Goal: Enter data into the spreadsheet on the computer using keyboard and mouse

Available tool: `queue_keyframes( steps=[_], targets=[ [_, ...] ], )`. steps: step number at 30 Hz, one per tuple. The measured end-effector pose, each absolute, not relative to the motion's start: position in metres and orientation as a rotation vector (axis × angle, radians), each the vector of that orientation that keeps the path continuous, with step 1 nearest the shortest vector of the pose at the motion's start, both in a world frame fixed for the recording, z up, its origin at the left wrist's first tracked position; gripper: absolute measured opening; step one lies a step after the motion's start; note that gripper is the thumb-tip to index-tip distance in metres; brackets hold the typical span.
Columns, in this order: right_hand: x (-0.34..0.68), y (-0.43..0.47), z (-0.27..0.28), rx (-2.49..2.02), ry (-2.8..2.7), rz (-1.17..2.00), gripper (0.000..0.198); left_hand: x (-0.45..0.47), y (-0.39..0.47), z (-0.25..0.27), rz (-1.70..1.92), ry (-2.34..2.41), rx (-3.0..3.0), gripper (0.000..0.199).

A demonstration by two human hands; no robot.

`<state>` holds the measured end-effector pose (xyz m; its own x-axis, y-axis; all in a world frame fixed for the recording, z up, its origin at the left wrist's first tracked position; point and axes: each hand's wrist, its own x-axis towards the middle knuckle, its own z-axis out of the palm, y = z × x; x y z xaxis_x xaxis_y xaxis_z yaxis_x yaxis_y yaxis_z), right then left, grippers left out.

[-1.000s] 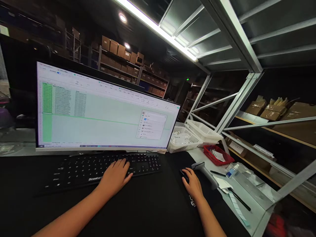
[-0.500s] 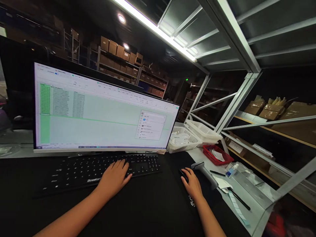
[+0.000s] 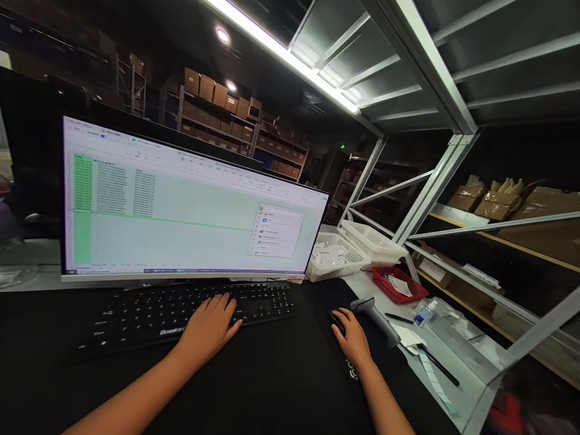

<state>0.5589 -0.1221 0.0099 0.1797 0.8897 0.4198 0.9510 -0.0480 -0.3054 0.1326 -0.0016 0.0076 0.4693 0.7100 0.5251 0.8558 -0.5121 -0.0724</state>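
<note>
Resting on the keyboard point(image 3: 145, 314) at 8 o'clock in the view, the left hand point(image 3: 211, 320) is laid nearly flat, its fingers extended and only narrowly parted over the keys. At 5 o'clock, the mouse point(image 3: 338, 322) is held beneath the loosely curled right hand point(image 3: 354, 342); how firmly cannot be told. Both hands are separated by a broad stretch of black mat point(image 3: 281, 374) at 6 o'clock. The right hand is closely flanked at its 2 o'clock by a scanner point(image 3: 378, 320), the mat's edge just beyond.
</note>
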Motion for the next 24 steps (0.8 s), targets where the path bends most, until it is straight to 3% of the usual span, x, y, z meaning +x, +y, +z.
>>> queue_keyframes(
  steps=[18, 24],
  targets=[
    [0.556, -0.123, 0.012, -1.978, -1.712, -0.129, 0.045, 0.130, 0.000, 0.008, -0.736, -1.345, -2.438, 0.047],
    [0.560, -0.121, 0.010, -1.998, -1.738, -0.103, 0.047, 0.132, -0.006, 0.016, -0.627, -1.374, -2.435, 0.048]
  ],
)
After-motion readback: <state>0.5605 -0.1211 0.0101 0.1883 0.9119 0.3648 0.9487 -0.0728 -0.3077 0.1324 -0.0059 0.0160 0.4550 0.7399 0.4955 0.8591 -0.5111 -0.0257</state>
